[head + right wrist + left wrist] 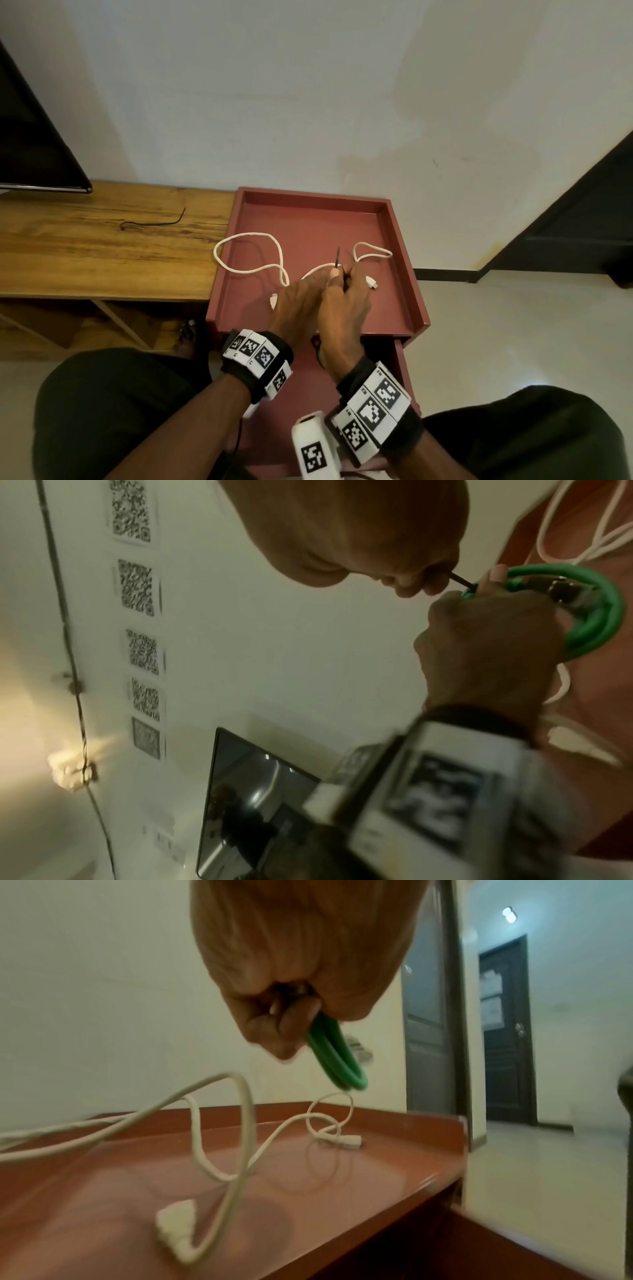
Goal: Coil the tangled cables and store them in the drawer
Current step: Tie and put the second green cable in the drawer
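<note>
My two hands meet over the red tray top (pixel 308 212) of the cabinet. My left hand (pixel 322 279) grips a small coil of green cable (pixel 339 1056); the coil (pixel 603 610) also shows in the right wrist view, while in the head view the hands hide it. My right hand (pixel 352 274) pinches a thin black tie (pixel 338 256) that touches the coil (pixel 462 584). A white cable (pixel 250 234) lies in loose loops on the tray, one plug (pixel 371 281) right of my hands. Below the tray the drawer (pixel 403 373) stands pulled out.
A wooden table (pixel 102 246) adjoins the cabinet on the left, with another black tie (pixel 154 223) lying on it and a dark screen (pixel 34 137) at its back. A white wall rises behind. A dark door (pixel 582 222) is at the right.
</note>
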